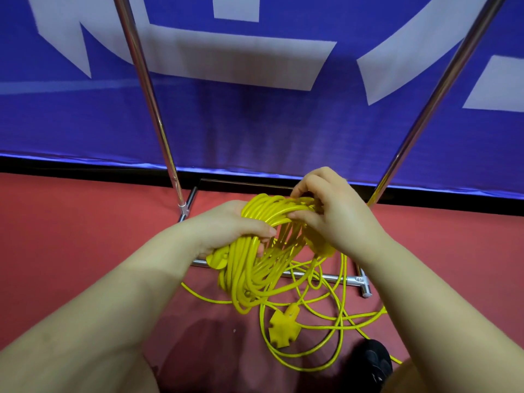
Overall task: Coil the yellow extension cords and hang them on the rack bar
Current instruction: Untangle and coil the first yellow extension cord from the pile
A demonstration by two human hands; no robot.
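A thick coil of yellow extension cord (249,268) hangs between my hands above the red floor. My left hand (226,228) grips the coil's left side, thumb across the strands. My right hand (331,211) pinches the top loops on the right, fingers curled over them. A round yellow plug (217,259) shows under my left hand. More cord (334,316) lies loose in tangled loops on the floor, with a yellow multi-outlet socket end (283,324) among them. The rack's two chrome uprights (150,103) rise on both sides; its top bar is out of view.
The rack's chrome base bar (337,277) runs across the floor under the coil and ends in a foot at the right. A blue banner (255,123) with white lettering stands right behind the rack. A black shoe (374,358) sits at bottom right.
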